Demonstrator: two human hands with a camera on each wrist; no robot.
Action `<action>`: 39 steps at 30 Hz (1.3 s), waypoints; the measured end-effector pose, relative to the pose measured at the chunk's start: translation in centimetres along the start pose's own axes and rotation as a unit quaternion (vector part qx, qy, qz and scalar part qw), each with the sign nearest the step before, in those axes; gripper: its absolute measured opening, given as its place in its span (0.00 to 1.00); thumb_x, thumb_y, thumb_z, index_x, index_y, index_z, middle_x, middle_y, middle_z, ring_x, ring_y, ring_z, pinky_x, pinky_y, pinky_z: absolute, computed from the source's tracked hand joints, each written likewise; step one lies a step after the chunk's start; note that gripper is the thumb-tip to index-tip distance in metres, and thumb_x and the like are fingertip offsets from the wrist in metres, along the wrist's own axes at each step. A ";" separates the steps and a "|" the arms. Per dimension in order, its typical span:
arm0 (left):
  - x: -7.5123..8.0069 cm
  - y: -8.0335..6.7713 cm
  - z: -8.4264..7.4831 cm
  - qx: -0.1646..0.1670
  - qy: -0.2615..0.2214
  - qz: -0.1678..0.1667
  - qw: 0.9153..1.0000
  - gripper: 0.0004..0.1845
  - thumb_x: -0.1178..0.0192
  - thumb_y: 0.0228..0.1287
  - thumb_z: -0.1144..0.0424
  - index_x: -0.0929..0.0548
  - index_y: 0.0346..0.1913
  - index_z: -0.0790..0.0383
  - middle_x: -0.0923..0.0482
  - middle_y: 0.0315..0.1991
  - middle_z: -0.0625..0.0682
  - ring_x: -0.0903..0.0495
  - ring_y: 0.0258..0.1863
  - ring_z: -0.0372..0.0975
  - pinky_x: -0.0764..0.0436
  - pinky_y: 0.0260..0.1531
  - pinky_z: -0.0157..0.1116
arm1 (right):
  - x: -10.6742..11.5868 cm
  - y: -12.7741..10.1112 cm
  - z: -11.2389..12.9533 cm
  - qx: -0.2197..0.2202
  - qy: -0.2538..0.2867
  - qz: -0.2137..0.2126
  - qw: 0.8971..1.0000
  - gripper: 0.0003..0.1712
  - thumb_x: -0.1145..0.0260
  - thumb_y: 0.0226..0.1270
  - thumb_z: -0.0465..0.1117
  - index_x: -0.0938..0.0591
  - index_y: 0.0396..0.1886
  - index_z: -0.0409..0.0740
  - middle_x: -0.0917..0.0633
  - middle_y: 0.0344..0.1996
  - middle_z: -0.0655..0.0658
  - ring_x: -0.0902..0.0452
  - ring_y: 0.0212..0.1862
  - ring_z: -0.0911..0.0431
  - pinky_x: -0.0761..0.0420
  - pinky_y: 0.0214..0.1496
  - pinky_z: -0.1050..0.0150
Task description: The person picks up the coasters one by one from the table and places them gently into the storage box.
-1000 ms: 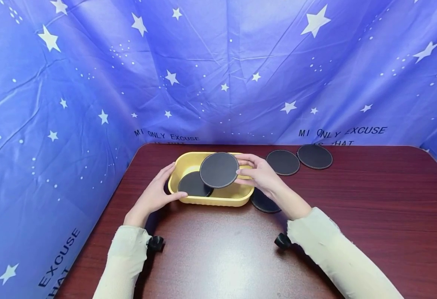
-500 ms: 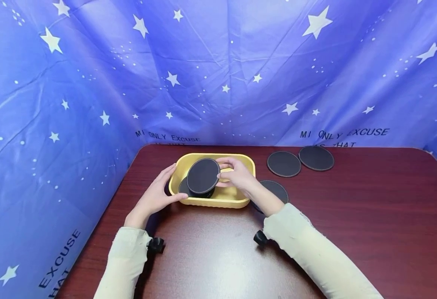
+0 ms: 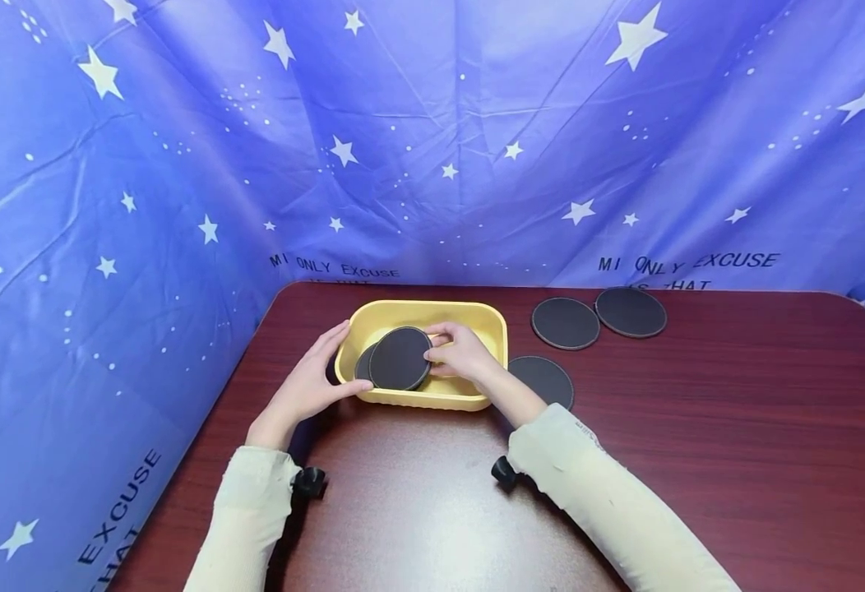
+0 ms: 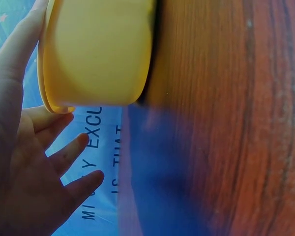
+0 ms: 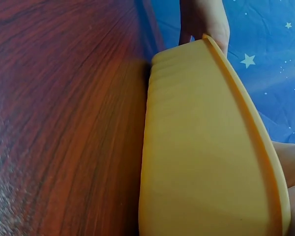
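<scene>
The right hand (image 3: 462, 352) pinched a black disc (image 3: 400, 359) by its right edge, inside the yellow tub (image 3: 432, 400); the disc partly covered a second disc (image 3: 363, 372) at the tub's left end. The left hand (image 3: 308, 384) gripped that same end — thumb on the near rim, other fingers at the outer side. One more disc (image 3: 543, 381) lay just beside the tub's right end, partly behind the right forearm. Farther back, two other discs (image 3: 565, 323) sat side by side on the reddish-brown table (image 3: 758, 427) — beyond them, a star-patterned blue curtain (image 3: 418, 99).
</scene>
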State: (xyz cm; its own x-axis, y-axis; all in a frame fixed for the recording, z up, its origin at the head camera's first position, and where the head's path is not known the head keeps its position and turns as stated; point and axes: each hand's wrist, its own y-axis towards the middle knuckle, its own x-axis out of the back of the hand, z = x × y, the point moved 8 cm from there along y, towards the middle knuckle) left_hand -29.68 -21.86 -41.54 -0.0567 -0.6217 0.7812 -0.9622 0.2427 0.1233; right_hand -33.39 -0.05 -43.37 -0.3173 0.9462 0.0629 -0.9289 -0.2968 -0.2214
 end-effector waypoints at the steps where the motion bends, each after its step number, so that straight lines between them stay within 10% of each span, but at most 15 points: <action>1: 0.0 0.0 0.0 -0.001 0.001 -0.001 1.000 0.56 0.24 0.50 0.47 0.42 0.78 0.60 0.46 0.79 0.53 0.45 0.78 0.50 0.42 0.76 0.54 | 0.0 0.0 0.0 0.002 -0.011 0.000 1.000 0.28 0.37 0.63 0.25 0.26 0.64 0.30 0.23 0.44 0.39 0.22 0.33 0.59 0.12 0.42 0.64; 13: -0.1 0.1 0.0 0.001 0.005 0.004 1.000 0.55 0.25 0.51 0.46 0.43 0.78 0.60 0.47 0.80 0.53 0.46 0.79 0.51 0.42 0.75 0.55 | -0.3 -0.2 -0.4 -0.010 -0.056 0.025 0.998 0.29 0.37 0.67 0.32 0.29 0.66 0.27 0.23 0.59 0.28 0.18 0.52 0.47 0.16 0.58 0.58; 39: 0.0 0.2 0.0 0.007 0.017 0.010 1.000 0.55 0.25 0.52 0.46 0.43 0.78 0.61 0.47 0.80 0.54 0.46 0.79 0.51 0.43 0.76 0.55 | -0.9 -0.1 -1.0 -0.037 -0.024 0.051 0.998 0.25 0.38 0.69 0.33 0.26 0.64 0.32 0.19 0.56 0.33 0.18 0.49 0.51 0.13 0.52 0.58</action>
State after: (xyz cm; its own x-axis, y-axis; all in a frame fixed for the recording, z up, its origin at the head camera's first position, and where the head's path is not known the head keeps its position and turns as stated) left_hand -29.91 -21.79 -41.51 -0.0662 -0.5915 0.8036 -0.9646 0.2439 0.1001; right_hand -32.83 -0.74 -44.38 -0.4195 0.9040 0.0828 -0.8754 -0.3788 -0.3002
